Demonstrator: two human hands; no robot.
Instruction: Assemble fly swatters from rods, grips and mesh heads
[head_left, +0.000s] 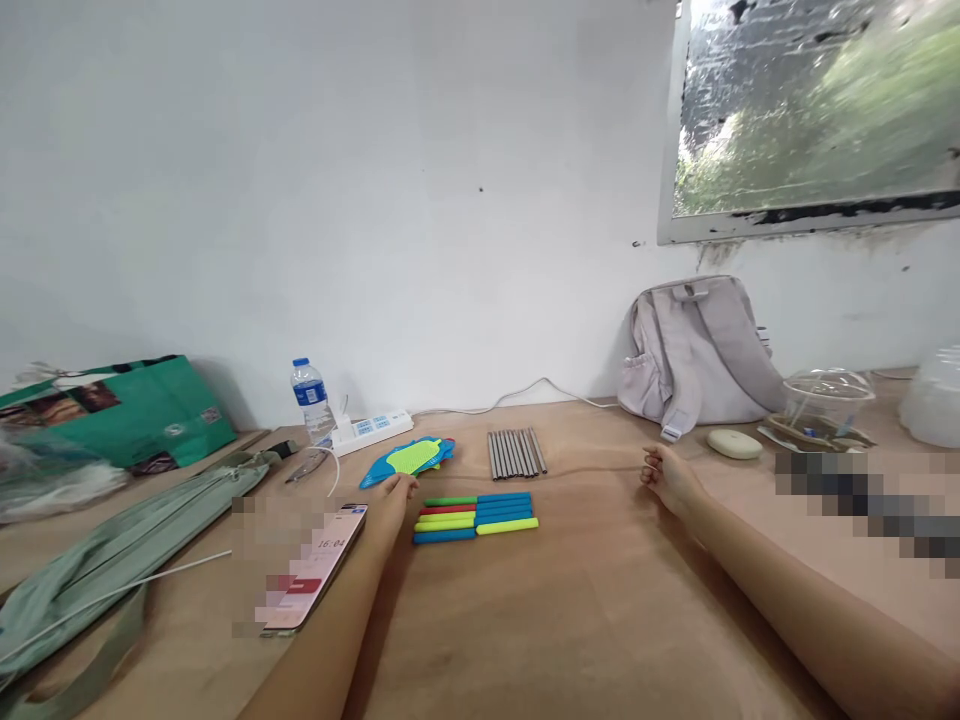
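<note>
My left hand [393,492] rests at the near edge of a stack of flat blue and yellow-green plastic pieces [414,458], its fingers curled in and nothing visible in them. To its right lie foam tubes in two columns, among them a red tube [448,511], a green tube [450,501], a blue tube [445,536] and a yellow tube [508,525]. Behind them is a row of thin grey metal rods [517,454]. My right hand [667,478] lies on the table well right of the tubes, fingers loosely bent and apart, holding nothing.
A phone [319,570] and a grey-green bag [150,540] lie left. A water bottle [310,398] and a power strip [373,430] stand near the wall. At right are a backpack [701,350], a pale oval case [734,444] and a clear plastic bowl [828,400].
</note>
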